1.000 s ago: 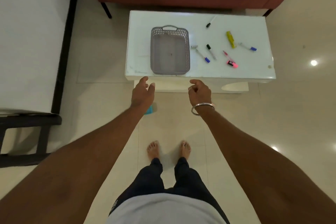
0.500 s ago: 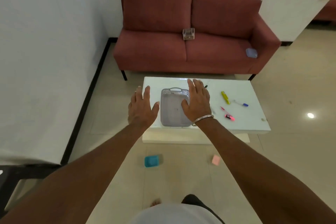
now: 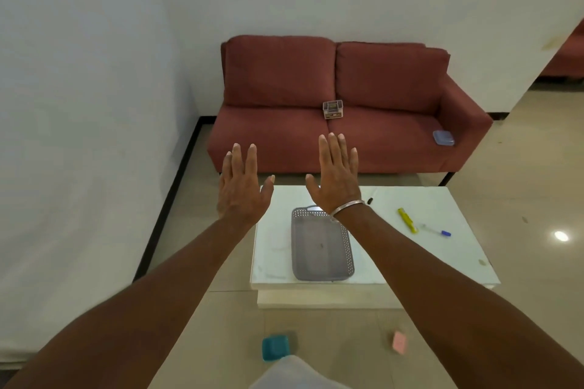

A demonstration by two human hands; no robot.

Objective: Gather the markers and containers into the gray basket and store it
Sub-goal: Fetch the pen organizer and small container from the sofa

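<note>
A gray perforated basket (image 3: 320, 248) sits empty on the white low table (image 3: 448, 265). A yellow marker (image 3: 407, 220), a blue-capped marker (image 3: 437, 231) and a black marker (image 3: 370, 200) lie on the table to its right; my right forearm hides others. A teal container (image 3: 275, 347) and a pink container (image 3: 399, 340) lie on the floor in front of the table. On the red sofa (image 3: 268, 133) are a clear box (image 3: 332, 109) and a blue container (image 3: 443, 137). My left hand (image 3: 241, 188) and right hand (image 3: 336, 172) are raised above the table, palms down, fingers spread, holding nothing.
A white wall runs along the left with a black baseboard (image 3: 170, 199). The floor is glossy beige tile. An opening at the right shows another red seat (image 3: 568, 60). The sofa's thin black legs stand just behind the table.
The view has tilted up from my feet to the sofa and wall. Both hands have risen from the table's near edge to above its far edge, with the fingers spread wider.
</note>
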